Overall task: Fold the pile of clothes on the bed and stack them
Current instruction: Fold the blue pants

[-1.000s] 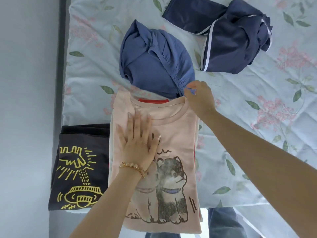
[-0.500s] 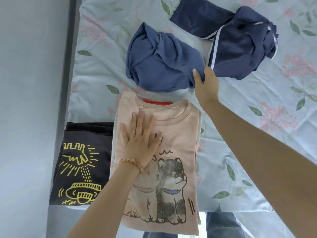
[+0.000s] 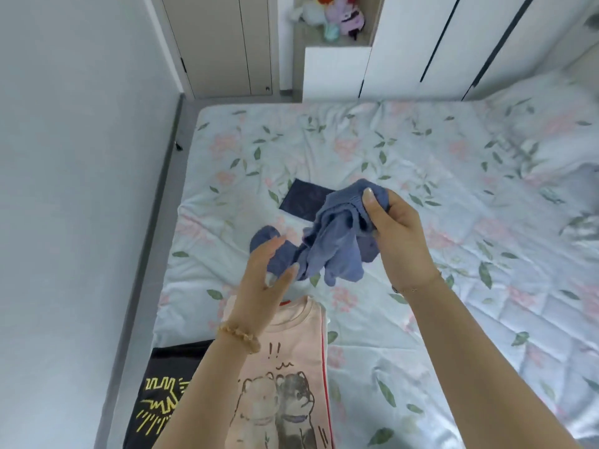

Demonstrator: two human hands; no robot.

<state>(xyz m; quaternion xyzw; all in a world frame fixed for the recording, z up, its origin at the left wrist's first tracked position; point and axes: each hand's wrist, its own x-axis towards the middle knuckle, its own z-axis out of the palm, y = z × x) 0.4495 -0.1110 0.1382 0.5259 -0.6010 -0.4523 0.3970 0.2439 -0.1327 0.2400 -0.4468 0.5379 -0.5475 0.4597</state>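
Note:
My right hand [image 3: 397, 234] grips a crumpled blue garment [image 3: 334, 247] by its gathered edge and holds it up over the bed [image 3: 405, 150]. The cloth hangs down in folds. Just left of it, my left hand [image 3: 264, 283] is open with fingers spread, close to the hanging cloth but holding nothing. A folded pink shirt with a dog print [image 3: 291, 377] lies on the bed's near edge under my left forearm. Beside it on the left lies a folded black shirt with a yellow print [image 3: 162, 393]. A dark navy garment [image 3: 303, 200] lies on the bed, mostly hidden behind the blue one.
A grey wall runs along the bed's left side. A pillow [image 3: 557, 140] sits at the far right of the floral sheet. White wardrobe doors [image 3: 421, 43] and a shelf of plush toys [image 3: 327, 14] stand beyond the bed.
My right hand has lifted the blue garment off the bed. My left hand has left the pink shirt and risen toward the cloth. The camera has tilted up, showing the room.

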